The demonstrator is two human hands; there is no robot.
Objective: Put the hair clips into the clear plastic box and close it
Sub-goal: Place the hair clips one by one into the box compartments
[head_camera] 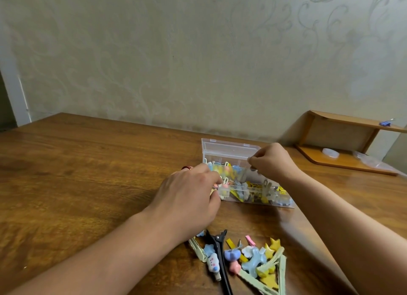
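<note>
Head view: light, stiff hair clips (253,258) are best pinched by their shafts; the left hand (187,198) fingers are curled at the clear plastic box (231,150) edge on the counter (88,162), and the right hand (272,160) fingers are pinched together on something small above it.

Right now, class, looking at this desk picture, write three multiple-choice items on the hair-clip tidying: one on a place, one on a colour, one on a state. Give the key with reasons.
1. Where does the pile of loose hair clips lie relative to the clear plastic box?
A. Nearer the person than the box
B. Behind the box, against the wall
C. On the wooden shelf

2. What colour is the long alligator clip in the pile?
A. Red
B. Black
C. White

3. What state is the box's lid in?
A. Snapped shut
B. Lying removed on the table
C. Open, standing up at the back

Key:
1 A, the pile sits at the bottom of the view, between the forearms.
2 B, it is plainly black among pastel clips.
3 C, the lid rises behind the compartments while the left hand and right hand work at the box.
</note>
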